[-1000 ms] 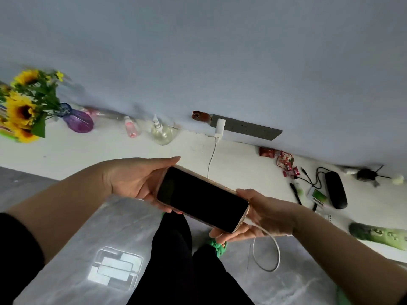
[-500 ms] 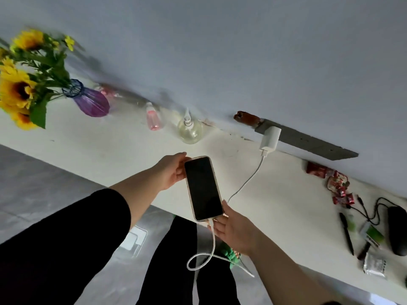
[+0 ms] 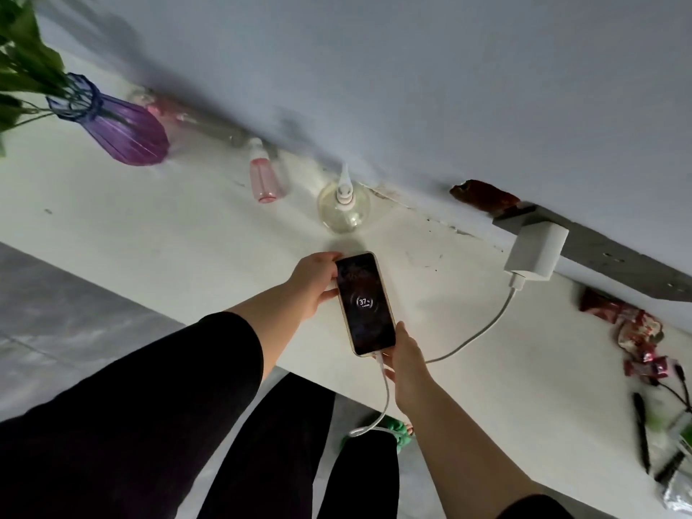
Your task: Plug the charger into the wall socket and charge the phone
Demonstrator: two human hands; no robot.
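Cable (image 3: 385,397) first: white, thin, soft. Below the phone it droops off the table edge (image 3: 468,413) in a slack loop, then runs out past the phone's right side to the charger, so it looks like it'll drag or snag rather than push; best handled at the stiff plug end, not mid-run. Right hand (image 3: 406,363) sits at the phone's bottom right corner, fingers pinched narrow on that corner beside the plug, forearm reaching up from below the phone. Phone (image 3: 365,303) lies screen up on the white table, long axis pointing away from the person, display lit with a charging ring reading 37. I'd judge it light, rigid, smooth-faced and breakable, likely to slide on this top; hold it by the long side edges, off the screen and off the connector. Left hand (image 3: 318,282) is at the phone's upper left edge, fingers curled close on the rim, thumb side toward the glass, black-sleeved arm extended across from the left. Beyond the phone and to its right, the white charger (image 3: 535,252) is seated in the grey socket strip (image 3: 606,252) at the foot of the wall: blocky, stiff, grip its flat sides.
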